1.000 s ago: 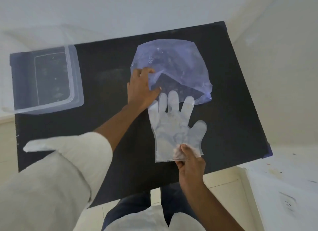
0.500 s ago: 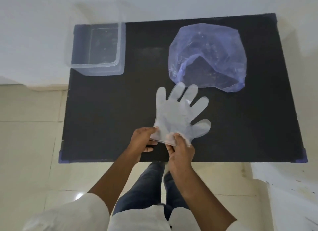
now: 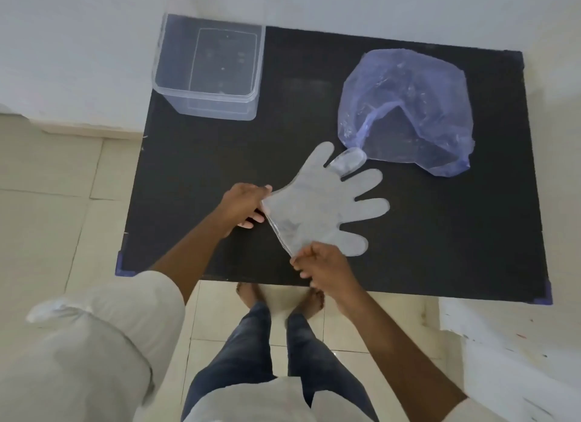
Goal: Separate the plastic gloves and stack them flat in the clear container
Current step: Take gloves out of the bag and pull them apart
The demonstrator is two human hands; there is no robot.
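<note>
Pinching the cuff edge of a flat stack of plastic gloves [image 3: 323,207] at centre frame, the left hand [image 3: 243,206] grips one corner and the right hand [image 3: 320,266] grips the other, both closed on the plastic. Glove fingers fan toward the right over the black worktop [image 3: 440,233]. An empty clear container [image 3: 209,67] sits at upper left, well apart, and a crumpled bluish plastic bag [image 3: 408,107] lies at upper right, one glove fingertip overlapping its edge.

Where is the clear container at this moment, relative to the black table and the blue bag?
In the head view, the clear container stands at the far left corner of the black table, apart from the blue bag, which lies to its right.
</note>
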